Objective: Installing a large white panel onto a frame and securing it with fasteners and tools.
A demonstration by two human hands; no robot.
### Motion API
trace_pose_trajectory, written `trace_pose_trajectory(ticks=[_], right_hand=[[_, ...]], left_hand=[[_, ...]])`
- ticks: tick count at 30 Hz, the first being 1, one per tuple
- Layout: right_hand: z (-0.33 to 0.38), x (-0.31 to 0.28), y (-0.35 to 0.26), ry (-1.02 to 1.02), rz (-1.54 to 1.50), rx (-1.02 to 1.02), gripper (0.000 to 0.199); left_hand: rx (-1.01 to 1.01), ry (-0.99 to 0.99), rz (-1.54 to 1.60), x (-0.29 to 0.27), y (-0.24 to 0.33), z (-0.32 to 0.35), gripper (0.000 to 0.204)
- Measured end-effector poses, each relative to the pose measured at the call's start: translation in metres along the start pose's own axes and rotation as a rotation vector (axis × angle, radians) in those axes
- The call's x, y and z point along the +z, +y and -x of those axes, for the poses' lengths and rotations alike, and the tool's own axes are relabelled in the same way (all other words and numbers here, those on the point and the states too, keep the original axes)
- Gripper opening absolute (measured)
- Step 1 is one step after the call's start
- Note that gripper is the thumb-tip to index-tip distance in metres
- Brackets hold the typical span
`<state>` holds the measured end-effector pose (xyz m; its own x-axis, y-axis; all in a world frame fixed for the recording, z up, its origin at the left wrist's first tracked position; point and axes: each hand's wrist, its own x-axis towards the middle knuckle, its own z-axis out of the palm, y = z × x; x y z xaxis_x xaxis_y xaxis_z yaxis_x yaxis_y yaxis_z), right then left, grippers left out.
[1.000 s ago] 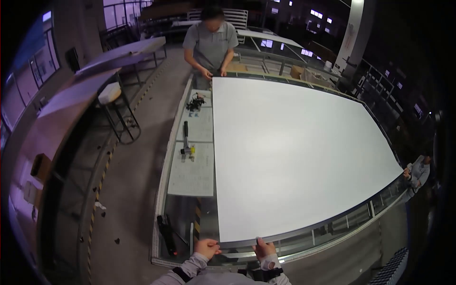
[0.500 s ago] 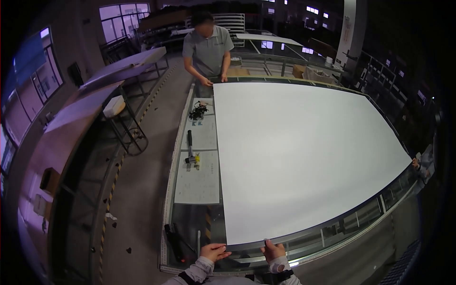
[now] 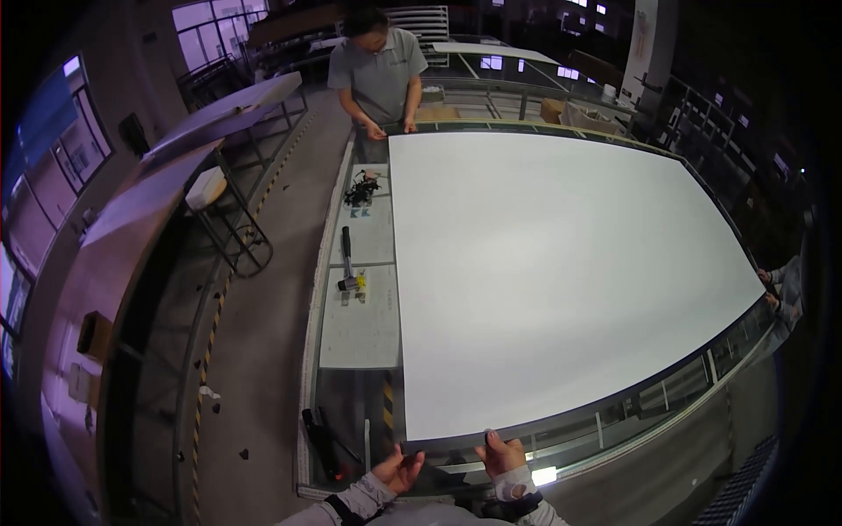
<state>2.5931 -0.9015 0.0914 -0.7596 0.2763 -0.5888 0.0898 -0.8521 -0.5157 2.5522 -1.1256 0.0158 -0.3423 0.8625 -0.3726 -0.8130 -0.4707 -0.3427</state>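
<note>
A large white sheet (image 3: 561, 272) with a thin dark border spans most of the glass-topped table frame (image 3: 351, 394). At the sheet's near left corner, my left hand (image 3: 399, 469) is closed with its fingertips on the dark edge strip. A little to the right, my right hand (image 3: 504, 455) pinches the same near edge, thumb on top. Across the table a co-worker (image 3: 379, 70) in a grey shirt has both hands at the far left corner. Another person's hands (image 3: 770, 287) grip the right corner, the body mostly hidden in the dark rim.
On the table's left strip lie a hammer (image 3: 347, 254), a heap of small black parts (image 3: 361, 188) and pale panels (image 3: 358, 329). A black tool (image 3: 320, 445) sits by the near left corner. Beyond the aisle are a stool (image 3: 208, 190) and a long bench (image 3: 145, 228).
My left hand has turned, its fingers now pointing up at the sheet's corner. The near corner sits slightly farther left and higher in view. The right-hand person's second hand now shows.
</note>
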Motion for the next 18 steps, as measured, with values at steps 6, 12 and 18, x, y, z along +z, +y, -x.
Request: trace_pose_trajectory(ticks=[6,12,18], right_hand=[[0.005,0.003,-0.009,0.065,0.060,-0.014,0.011],[0.004,-0.008,-0.024,-0.084,0.158,-0.090,0.013],[0.003,0.008,-0.029,-0.007,0.226,-0.081,0.008]], left_hand=[[0.140,0.080,-0.288,0.022,-0.008,0.002,0.028],[0.068,0.121,-0.436,0.066,-0.010,0.003,0.011],[0.073,0.170,-0.598,0.086,0.003,0.004,0.014]])
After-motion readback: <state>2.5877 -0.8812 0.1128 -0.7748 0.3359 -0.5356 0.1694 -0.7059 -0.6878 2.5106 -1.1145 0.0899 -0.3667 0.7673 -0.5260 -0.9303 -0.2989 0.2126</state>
